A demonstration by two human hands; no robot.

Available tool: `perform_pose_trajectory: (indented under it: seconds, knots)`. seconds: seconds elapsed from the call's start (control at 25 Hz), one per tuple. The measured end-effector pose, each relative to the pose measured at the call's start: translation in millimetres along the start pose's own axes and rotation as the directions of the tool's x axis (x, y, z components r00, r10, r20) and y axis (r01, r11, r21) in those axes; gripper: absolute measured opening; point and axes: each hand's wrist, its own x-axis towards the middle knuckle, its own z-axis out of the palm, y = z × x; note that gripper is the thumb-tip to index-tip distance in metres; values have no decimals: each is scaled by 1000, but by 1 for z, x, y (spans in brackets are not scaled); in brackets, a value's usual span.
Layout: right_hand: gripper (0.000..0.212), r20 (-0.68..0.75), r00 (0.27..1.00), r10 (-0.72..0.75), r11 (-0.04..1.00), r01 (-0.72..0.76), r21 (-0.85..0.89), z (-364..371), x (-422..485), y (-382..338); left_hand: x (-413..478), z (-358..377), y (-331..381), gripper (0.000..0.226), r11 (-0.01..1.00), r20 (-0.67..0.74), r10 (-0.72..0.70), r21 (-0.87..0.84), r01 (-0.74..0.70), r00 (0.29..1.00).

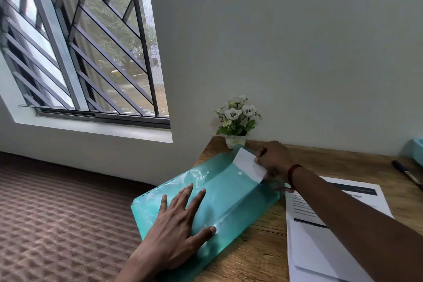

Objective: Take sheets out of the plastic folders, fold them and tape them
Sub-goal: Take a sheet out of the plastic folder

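A teal plastic folder lies slanted across the left end of the wooden desk, its lower left corner hanging past the desk edge. My left hand presses flat on the folder with fingers spread. At the folder's far open end my right hand pinches the corner of a white sheet that sticks partly out of the folder. The rest of that sheet is inside the folder.
Printed white sheets lie on the desk to the right, under my right forearm. A small pot of white flowers stands against the wall behind the folder. A pen and a teal object sit at the far right.
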Motion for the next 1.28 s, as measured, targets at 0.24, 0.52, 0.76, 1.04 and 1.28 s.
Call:
perform_pose_trajectory:
  seconds: [0.24, 0.52, 0.76, 1.04, 1.28]
  knots:
    - [14, -216, 976, -2, 973, 52, 226, -22, -4, 5, 0, -1, 3, 85, 997, 83, -29, 68, 24, 996]
    - [11, -427, 898, -108, 951, 219, 220, -70, -10, 11, 1, 0, 11, 99, 996, 101, -74, 61, 68, 992]
    - [7, -554, 796, -245, 913, 382, 146, -112, -40, 21, -4, 4, 36, 103, 985, 93, -155, 84, 148, 983]
    - [6, -687, 723, -75, 858, 398, 325, -154, -90, 59, -6, 8, 63, 102, 961, 79, -273, 59, 268, 959]
    - [14, -680, 725, 112, 795, 345, 499, -174, -110, 111, -5, 1, 86, 86, 949, 45, -313, 40, 311, 949]
